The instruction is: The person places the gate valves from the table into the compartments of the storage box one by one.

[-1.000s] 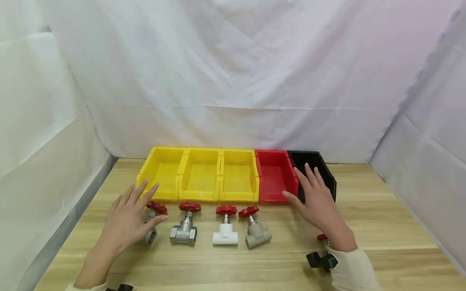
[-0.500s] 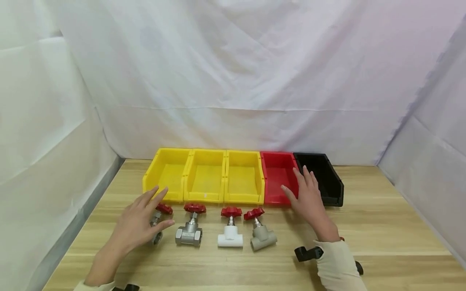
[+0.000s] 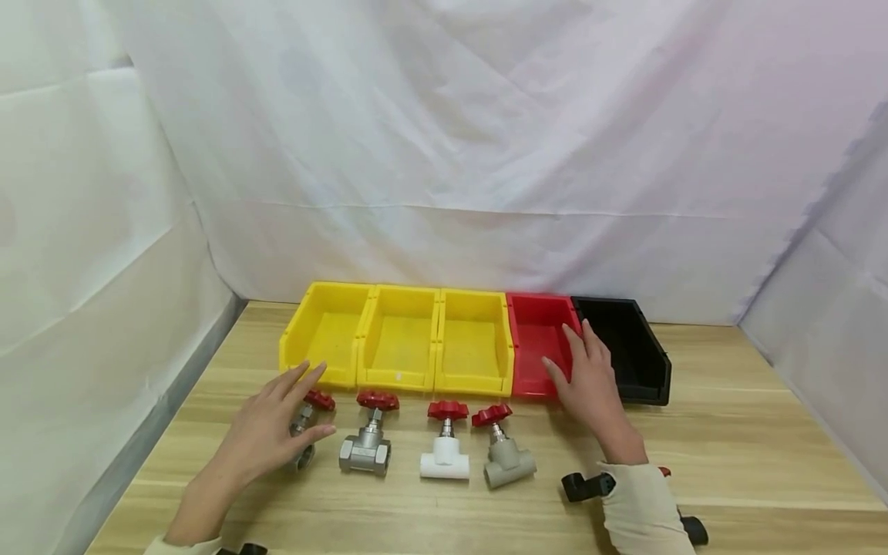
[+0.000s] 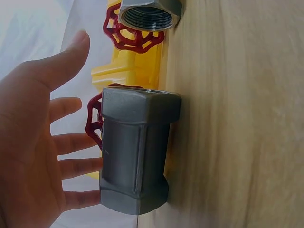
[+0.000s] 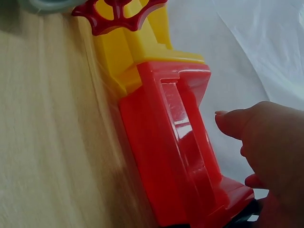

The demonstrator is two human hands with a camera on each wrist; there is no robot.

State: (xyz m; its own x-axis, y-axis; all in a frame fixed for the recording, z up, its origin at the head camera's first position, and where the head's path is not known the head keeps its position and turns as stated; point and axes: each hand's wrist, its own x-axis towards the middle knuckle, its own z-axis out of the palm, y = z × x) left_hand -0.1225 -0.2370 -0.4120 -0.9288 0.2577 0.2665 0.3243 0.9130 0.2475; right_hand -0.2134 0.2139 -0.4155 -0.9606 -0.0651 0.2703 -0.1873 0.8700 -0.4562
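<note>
My left hand (image 3: 267, 432) hovers with spread fingers over the leftmost metal valve (image 3: 302, 439), partly covering it. In the left wrist view that valve's grey body (image 4: 135, 152) and red handwheel (image 4: 95, 118) are beside the fingers; I cannot tell if they touch. To its right lie another metal valve (image 3: 365, 447), a white plastic valve (image 3: 445, 459) and a grey-beige plastic valve (image 3: 509, 462), all with red handwheels. My right hand (image 3: 593, 385), fingers extended and holding nothing, is above the red bin (image 3: 534, 387) near the black bin (image 3: 655, 393).
Several yellow bins (image 3: 395, 379) stand in a row with the red and black ones, at the back of the wooden table (image 3: 388, 524). A black pipe end (image 3: 694, 530) and a bit of red show beside the right sleeve (image 3: 638, 501). White cloth (image 3: 444, 154) encloses the table.
The head view has shifted, so the bins and valves appear further right. My right hand has moved left from the black bin to the red bin. My left hand stays near the leftmost valve.
</note>
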